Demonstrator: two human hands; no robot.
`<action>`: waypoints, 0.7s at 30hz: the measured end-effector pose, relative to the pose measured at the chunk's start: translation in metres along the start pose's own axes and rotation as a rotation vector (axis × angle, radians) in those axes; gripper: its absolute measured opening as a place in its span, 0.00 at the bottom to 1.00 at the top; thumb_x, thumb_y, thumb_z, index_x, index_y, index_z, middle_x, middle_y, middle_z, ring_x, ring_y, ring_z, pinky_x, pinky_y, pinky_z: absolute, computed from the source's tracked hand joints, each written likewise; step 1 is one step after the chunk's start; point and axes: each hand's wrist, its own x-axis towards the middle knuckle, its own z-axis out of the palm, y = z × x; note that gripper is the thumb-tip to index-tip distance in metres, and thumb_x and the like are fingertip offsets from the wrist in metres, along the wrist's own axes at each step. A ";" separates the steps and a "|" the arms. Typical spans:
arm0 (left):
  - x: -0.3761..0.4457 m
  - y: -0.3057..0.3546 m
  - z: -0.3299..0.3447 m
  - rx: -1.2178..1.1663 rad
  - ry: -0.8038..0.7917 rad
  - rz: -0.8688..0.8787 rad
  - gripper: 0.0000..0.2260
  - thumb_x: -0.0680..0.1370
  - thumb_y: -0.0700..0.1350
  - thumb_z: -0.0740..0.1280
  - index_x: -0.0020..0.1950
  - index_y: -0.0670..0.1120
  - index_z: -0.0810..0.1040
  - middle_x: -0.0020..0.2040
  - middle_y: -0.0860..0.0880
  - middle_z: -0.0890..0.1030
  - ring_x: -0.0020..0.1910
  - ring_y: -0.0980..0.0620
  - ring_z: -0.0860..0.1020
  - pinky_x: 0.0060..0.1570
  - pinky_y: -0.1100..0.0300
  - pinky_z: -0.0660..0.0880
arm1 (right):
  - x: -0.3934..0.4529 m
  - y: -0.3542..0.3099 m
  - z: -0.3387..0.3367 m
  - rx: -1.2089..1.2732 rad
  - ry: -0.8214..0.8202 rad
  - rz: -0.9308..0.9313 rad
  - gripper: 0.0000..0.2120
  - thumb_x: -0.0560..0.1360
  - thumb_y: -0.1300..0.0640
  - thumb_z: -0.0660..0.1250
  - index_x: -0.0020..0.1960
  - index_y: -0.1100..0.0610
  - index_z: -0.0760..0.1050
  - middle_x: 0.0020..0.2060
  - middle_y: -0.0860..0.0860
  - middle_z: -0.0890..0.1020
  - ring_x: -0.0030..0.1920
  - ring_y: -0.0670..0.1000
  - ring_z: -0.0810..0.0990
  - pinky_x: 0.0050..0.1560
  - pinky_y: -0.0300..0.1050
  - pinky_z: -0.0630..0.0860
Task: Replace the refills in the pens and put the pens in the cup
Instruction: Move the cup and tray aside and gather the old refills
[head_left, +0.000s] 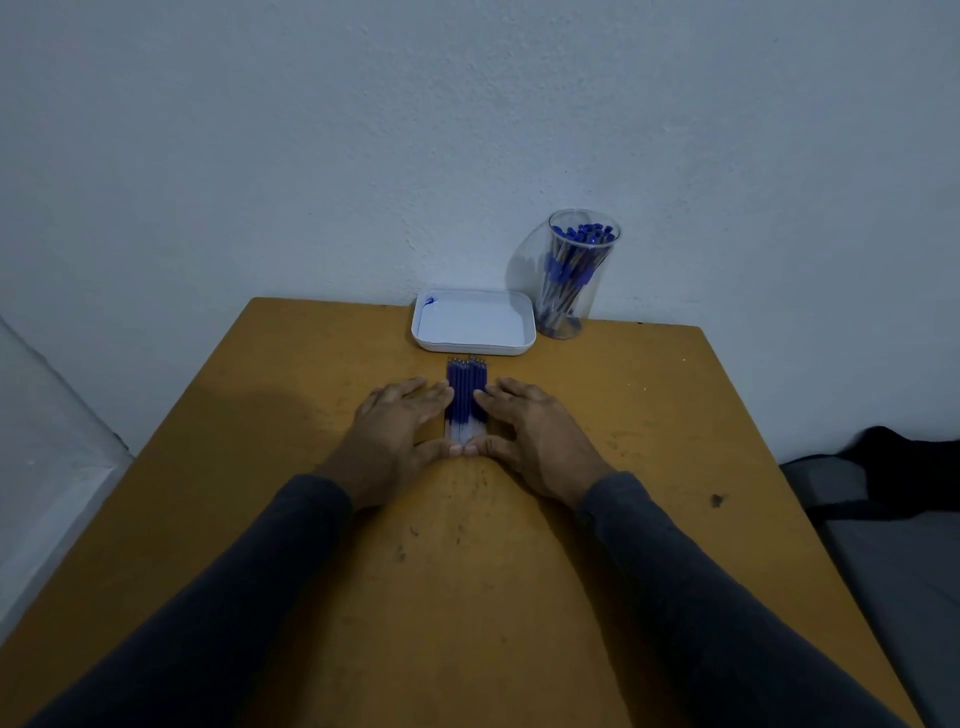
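Several blue refills lie side by side in a neat row on the brown table, tips pointing away from me. My left hand lies flat against the row's left side and my right hand against its right side, fingers straight, thumbs meeting at the near ends. A clear plastic cup stands at the table's far edge, holding several blue-capped pens.
A white tray sits at the far edge just left of the cup, with a blue smudge in its far left corner. A pale wall rises behind the table. Dark cloth lies on a grey surface to the right.
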 end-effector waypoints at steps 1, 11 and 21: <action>0.001 0.000 0.000 -0.002 0.006 0.001 0.31 0.82 0.58 0.63 0.81 0.53 0.56 0.81 0.57 0.57 0.80 0.57 0.50 0.79 0.51 0.49 | 0.001 0.000 -0.001 0.009 0.000 0.006 0.36 0.79 0.38 0.65 0.81 0.52 0.60 0.81 0.50 0.62 0.81 0.50 0.55 0.79 0.49 0.56; 0.002 0.000 0.000 0.002 0.023 0.014 0.31 0.82 0.56 0.63 0.81 0.53 0.56 0.82 0.57 0.57 0.80 0.58 0.51 0.80 0.50 0.50 | 0.001 0.001 0.001 0.026 0.018 0.019 0.37 0.79 0.37 0.65 0.81 0.53 0.59 0.81 0.50 0.62 0.81 0.50 0.56 0.78 0.47 0.55; -0.003 -0.001 -0.002 -0.039 0.025 -0.025 0.32 0.81 0.56 0.65 0.82 0.52 0.56 0.81 0.56 0.58 0.80 0.57 0.52 0.79 0.51 0.54 | -0.004 -0.005 0.004 0.048 0.040 0.057 0.38 0.79 0.37 0.65 0.82 0.54 0.58 0.81 0.51 0.61 0.81 0.50 0.55 0.78 0.44 0.54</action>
